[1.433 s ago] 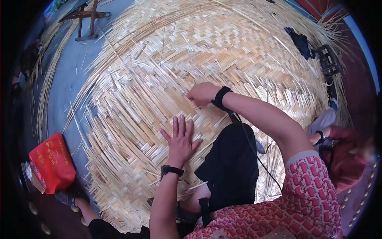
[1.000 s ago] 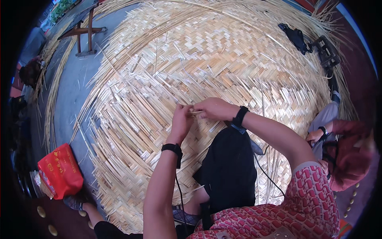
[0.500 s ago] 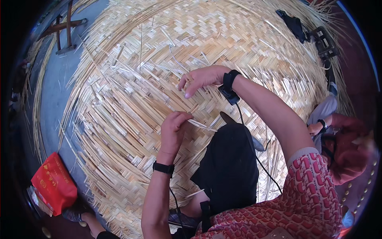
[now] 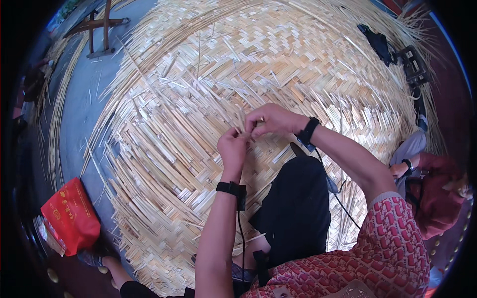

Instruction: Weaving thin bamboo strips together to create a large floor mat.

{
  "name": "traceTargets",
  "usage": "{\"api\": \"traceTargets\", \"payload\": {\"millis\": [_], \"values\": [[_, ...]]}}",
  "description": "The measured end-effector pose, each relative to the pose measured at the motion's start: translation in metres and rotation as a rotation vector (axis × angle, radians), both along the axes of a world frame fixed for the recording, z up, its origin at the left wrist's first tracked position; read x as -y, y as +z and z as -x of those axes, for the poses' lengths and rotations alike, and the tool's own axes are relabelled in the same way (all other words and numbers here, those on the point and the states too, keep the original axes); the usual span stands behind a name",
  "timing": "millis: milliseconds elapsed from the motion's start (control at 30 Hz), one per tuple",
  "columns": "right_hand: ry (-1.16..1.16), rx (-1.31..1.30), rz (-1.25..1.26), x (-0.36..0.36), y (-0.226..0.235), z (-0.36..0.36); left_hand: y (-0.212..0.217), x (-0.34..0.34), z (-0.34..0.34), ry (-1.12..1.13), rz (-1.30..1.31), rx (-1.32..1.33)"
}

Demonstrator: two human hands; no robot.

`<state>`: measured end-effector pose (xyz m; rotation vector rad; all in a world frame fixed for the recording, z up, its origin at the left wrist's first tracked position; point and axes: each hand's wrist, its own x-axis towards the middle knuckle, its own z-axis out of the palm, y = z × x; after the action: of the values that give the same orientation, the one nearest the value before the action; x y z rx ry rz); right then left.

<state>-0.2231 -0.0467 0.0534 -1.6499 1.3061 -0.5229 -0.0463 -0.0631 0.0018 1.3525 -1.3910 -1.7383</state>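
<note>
Both of my hands meet above a large woven mat of pale, split bamboo-like strips [image 4: 278, 37]. My left hand [image 4: 232, 149] is closed in a pinch on a thin pale strip [image 4: 242, 119], whose end pokes up between the hands. From the right, my right hand [image 4: 276, 120] comes against the left fingertips, its thumb and fingers closed on the same strip. Where exactly the fingertips grip is partly hidden. Left of the hands, long strips [image 4: 161, 141] lie side by side, not tightly woven in.
My dark-trousered knee [image 4: 298, 198] rests on the mat. A red bag [image 4: 72, 216] lies at left, near another person's foot [image 4: 92, 257]. A wooden stand [image 4: 104, 27] is at far left, a black bag [image 4: 376, 43] at far right. Another person in dark red [image 4: 435, 198] sits at right.
My right hand has come down to my left hand and closed on the strip. My left hand has moved up and slightly right, and the strip now points upward.
</note>
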Motion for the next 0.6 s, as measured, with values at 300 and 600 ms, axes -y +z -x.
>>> {"api": "traceTargets", "payload": {"millis": [300,600], "values": [[-0.373,-0.331,0.108,0.005,-0.026,-0.005,0.014,-0.04,-0.021,-0.1,0.914,0.609],[-0.431,-0.67,0.723,-0.048,0.085,0.023,0.008,-0.059,-0.012,-0.584,1.061,1.032]]}}
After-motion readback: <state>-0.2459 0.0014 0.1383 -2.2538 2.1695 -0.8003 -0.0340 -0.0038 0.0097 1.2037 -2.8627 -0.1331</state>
